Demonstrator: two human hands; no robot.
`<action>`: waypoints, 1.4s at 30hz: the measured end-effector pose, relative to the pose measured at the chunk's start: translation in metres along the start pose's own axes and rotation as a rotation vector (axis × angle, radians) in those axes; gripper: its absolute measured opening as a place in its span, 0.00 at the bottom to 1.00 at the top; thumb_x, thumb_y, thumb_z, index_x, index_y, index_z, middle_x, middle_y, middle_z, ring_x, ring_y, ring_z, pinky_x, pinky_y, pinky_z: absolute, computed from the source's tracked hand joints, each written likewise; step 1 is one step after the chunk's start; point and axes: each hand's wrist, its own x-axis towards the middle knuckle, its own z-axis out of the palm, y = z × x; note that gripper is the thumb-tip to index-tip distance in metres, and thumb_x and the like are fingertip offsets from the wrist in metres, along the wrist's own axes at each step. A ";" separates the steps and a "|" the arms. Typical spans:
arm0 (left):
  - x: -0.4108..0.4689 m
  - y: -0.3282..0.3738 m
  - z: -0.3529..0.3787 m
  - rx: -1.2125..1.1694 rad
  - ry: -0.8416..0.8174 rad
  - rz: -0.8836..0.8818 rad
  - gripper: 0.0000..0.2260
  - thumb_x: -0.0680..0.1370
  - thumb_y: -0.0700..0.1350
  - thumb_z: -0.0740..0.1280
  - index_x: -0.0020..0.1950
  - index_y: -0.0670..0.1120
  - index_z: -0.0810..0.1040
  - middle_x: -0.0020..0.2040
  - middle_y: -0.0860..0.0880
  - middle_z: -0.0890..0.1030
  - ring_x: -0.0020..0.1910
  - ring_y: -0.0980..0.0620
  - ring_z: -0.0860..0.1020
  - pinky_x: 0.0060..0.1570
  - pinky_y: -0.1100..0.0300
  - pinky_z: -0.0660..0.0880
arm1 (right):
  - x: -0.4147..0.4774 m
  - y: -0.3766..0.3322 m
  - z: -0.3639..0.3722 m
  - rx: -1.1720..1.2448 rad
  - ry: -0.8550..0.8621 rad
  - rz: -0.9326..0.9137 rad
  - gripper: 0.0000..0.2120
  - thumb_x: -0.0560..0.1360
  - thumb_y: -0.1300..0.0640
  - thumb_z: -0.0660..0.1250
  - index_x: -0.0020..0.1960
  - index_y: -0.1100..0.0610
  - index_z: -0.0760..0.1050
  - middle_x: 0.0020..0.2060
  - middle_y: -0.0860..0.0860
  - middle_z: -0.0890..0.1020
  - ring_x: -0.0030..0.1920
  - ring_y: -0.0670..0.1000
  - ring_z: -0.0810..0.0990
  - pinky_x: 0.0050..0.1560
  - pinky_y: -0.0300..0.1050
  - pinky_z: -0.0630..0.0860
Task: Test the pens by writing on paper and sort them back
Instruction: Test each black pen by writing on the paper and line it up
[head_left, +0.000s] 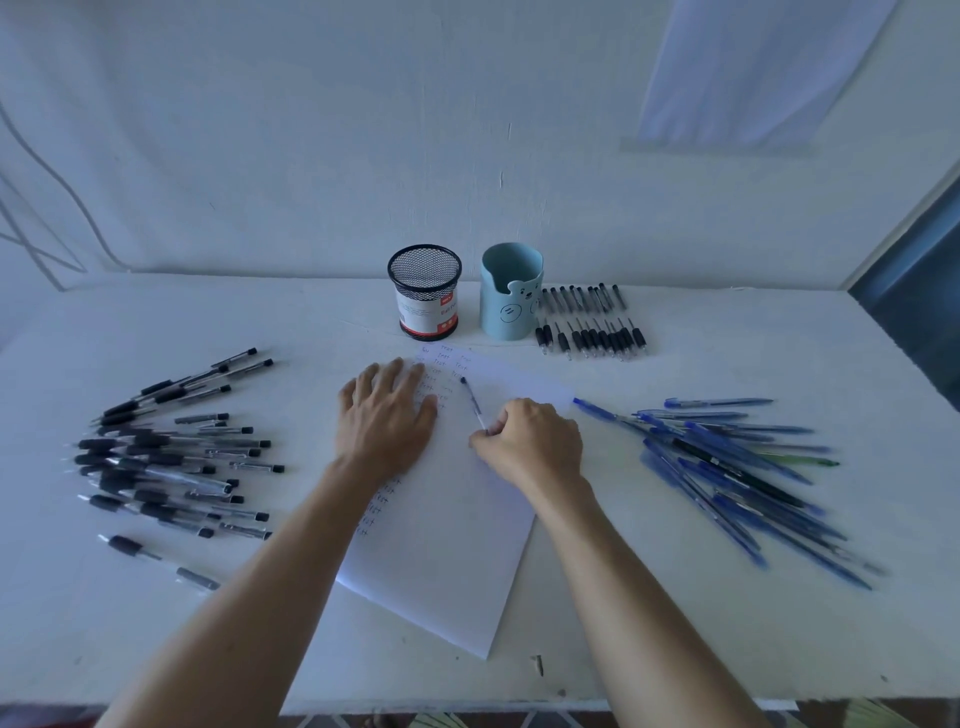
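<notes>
A white sheet of paper (452, 545) lies tilted in the middle of the white table, with columns of small handwritten words down its left side. My left hand (384, 410) presses flat on the sheet's upper left part, fingers spread. My right hand (530, 441) is closed around a black-capped pen (472, 400), whose top end points away from me; the tip is hidden under my fingers at the paper. Many black pens (171, 457) lie in a pile on the left. Blue pens (727, 467) lie heaped on the right.
A black mesh pen cup (425, 291) and a light blue bear-face cup (510, 293) stand at the back by the wall. A neat row of short black pens (592, 322) lies right of the blue cup. The table's front edge (467, 704) is near my elbows.
</notes>
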 end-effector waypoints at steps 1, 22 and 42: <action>0.000 0.000 0.000 0.000 0.002 0.003 0.23 0.82 0.58 0.55 0.77 0.56 0.62 0.78 0.51 0.63 0.77 0.47 0.57 0.75 0.48 0.52 | -0.001 0.004 -0.004 0.038 0.003 0.008 0.09 0.70 0.49 0.65 0.42 0.54 0.78 0.39 0.49 0.83 0.42 0.56 0.80 0.45 0.44 0.74; 0.003 -0.002 0.006 0.042 0.032 0.003 0.28 0.77 0.62 0.49 0.74 0.55 0.66 0.75 0.52 0.67 0.75 0.46 0.61 0.72 0.47 0.56 | 0.136 0.119 -0.083 0.238 0.540 0.434 0.10 0.78 0.48 0.64 0.51 0.51 0.83 0.46 0.51 0.85 0.49 0.57 0.79 0.51 0.50 0.59; 0.002 -0.001 0.005 0.028 0.035 -0.006 0.29 0.75 0.63 0.47 0.73 0.55 0.67 0.75 0.51 0.68 0.74 0.46 0.62 0.71 0.46 0.56 | 0.146 0.110 -0.079 0.199 0.416 0.439 0.17 0.77 0.48 0.59 0.60 0.54 0.77 0.60 0.55 0.78 0.62 0.60 0.73 0.62 0.54 0.64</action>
